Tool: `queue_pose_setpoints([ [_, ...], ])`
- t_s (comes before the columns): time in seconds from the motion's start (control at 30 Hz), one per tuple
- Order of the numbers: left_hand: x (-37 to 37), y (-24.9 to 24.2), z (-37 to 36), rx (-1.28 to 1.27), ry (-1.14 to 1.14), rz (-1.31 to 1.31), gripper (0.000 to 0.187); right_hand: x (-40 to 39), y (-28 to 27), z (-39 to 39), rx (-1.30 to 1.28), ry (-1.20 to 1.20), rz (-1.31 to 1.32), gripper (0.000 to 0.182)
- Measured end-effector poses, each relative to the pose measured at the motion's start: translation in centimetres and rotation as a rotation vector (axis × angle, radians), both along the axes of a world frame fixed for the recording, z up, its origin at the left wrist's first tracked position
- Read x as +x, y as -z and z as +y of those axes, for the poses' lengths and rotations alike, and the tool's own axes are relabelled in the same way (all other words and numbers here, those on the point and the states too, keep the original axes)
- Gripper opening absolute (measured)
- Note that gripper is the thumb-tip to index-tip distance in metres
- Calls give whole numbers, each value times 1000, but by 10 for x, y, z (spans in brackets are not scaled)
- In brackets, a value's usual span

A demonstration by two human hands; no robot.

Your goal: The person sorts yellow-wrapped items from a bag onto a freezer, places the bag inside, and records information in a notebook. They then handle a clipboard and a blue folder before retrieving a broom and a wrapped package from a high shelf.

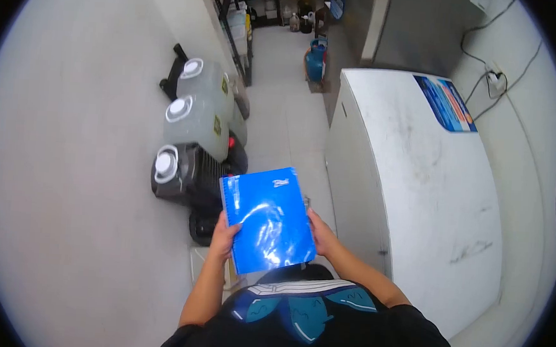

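A blue spiral-bound notebook (pixel 269 220) with a glossy cover is held in front of my body, its coil along the left edge. My left hand (pixel 224 237) grips that coiled edge, thumb on the cover and fingers hidden beneath. On the opposite side, my right hand (pixel 321 235) holds the right edge, most of its fingers out of sight behind the notebook. A small greyish thing (pixel 307 202) shows by my right fingertips; I cannot make out what it is.
Large jugs with white caps stand at left, two translucent (pixel 195 121) and one black (pixel 189 174). A white chest freezer (pixel 430 183) lines the right side. Farther along the tiled floor (pixel 272 109) are a blue gas cylinder (pixel 315 61) and loaded shelves (pixel 278 8).
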State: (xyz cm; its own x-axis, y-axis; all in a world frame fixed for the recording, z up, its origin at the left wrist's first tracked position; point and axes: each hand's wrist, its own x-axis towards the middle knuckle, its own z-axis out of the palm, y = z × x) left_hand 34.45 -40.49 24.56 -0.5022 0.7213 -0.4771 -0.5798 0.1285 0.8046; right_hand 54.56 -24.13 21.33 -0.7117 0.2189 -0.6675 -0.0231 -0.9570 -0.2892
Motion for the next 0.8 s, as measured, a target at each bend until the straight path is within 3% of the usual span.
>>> queue_pose_setpoints([
  [0.1, -23, 16, 65, 44, 162, 111, 49, 4, -5, 33, 196, 26, 5, 32],
  [0.3, -105, 86, 191, -20, 376, -373, 39, -51, 36, 144, 425, 63, -247, 28],
  [0.4, -142, 136, 221, -358, 249, -159, 32, -105, 80, 236, 530, -23, -364, 28],
  [0.53, -198, 109, 274, -453, 112, -237, 26, -194, 61, 350, 936, -123, -476, 28],
  [0.63, -252, 90, 315, -361, 113, -148, 26, -264, 23, 419, 944, -107, -397, 28],
  [0.7, -294, 90, 356, -337, 64, -29, 26, -312, 22, 468, 820, -85, -321, 29],
  [0.8, -347, 84, 429, -236, 55, -135, 37, -376, 22, 532, 764, -43, -269, 32],
])
